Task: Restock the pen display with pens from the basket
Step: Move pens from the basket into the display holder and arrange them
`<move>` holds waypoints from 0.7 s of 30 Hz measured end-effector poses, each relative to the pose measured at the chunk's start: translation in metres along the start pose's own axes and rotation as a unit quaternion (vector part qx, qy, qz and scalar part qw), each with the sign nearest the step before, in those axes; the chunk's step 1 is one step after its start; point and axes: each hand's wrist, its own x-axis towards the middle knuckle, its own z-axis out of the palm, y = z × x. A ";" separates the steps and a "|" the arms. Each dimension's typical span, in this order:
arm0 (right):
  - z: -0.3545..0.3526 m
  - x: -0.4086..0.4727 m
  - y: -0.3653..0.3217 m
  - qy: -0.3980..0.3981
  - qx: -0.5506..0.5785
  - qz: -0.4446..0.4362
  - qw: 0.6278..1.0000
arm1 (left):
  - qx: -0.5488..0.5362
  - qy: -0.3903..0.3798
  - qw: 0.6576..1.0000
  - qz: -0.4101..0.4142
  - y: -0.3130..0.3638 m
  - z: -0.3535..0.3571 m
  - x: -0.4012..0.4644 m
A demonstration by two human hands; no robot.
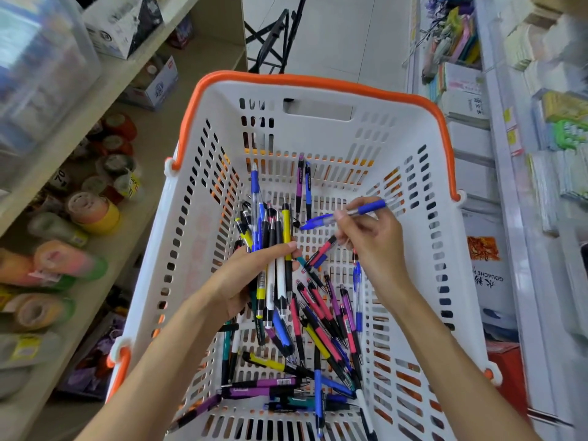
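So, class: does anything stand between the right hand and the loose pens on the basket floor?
Nothing visible blocks the right hand from the loose pens below it in the basket. But its fingers already pinch a blue pen and a red pen.

White basket [197,198] with orange rim, colourful pens [321,329] strewn inside

The basket [423,192] stood open at the top, so its inside could be reached from above. Its far end, beyond the two pens [304,186] lying there, showed bare slotted floor. The near end was covered by a heap of loose pens [321,338]. The orange handle [318,82] arched over the far rim. Shelves of tape rolls [92,214] crowded the basket's left side, and stationery racks [541,154] its right.
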 end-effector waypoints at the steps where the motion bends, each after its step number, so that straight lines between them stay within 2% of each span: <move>1: 0.001 -0.002 0.001 0.007 -0.024 -0.026 0.999 | -0.004 -0.016 1.000 0.002 0.002 0.002 -0.002; 4: 0.007 -0.013 0.004 -0.067 -0.170 -0.094 0.979 | -0.009 -0.015 1.000 0.020 0.003 0.005 -0.005; 6: 0.010 -0.019 0.006 -0.121 -0.214 -0.119 0.962 | -0.033 -0.010 0.999 0.035 0.005 0.007 -0.006; 10: 0.010 -0.019 0.003 -0.150 -0.165 -0.074 0.972 | -0.080 0.015 0.996 0.047 0.006 0.006 -0.005; 16: 0.010 -0.015 0.005 -0.120 -0.107 0.056 0.985 | -0.029 0.037 0.998 0.049 0.000 0.003 0.003; 21: 0.012 -0.018 0.009 -0.140 -0.180 0.013 0.973 | -0.017 0.045 0.997 0.056 -0.004 0.004 0.006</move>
